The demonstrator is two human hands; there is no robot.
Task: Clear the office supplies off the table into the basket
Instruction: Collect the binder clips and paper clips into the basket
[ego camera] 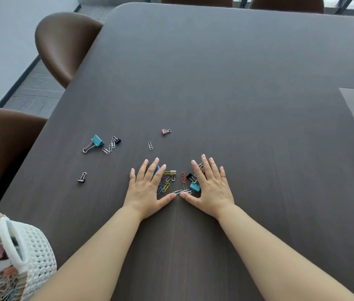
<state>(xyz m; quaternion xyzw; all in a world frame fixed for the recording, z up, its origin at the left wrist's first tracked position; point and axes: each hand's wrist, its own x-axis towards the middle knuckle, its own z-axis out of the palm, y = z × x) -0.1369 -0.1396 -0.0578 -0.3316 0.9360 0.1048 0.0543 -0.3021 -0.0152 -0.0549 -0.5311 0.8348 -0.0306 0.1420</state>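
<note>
A person's left hand (148, 187) and right hand (209, 187) lie flat on a dark table (237, 105), fingers straight and spread, flanking a pile of paper clips and binder clips (179, 181) up and right of the white woven basket (39, 246). Sweeping the palms together before lifting should prevent strays.

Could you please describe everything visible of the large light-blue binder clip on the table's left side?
The binder clip has a light-blue, metal-looking wedge body and a silver wire handle pointing near-left. It lies on the dark table, apart from the left hand, which does not touch it. Silver paper clips lie just beside it.
</note>
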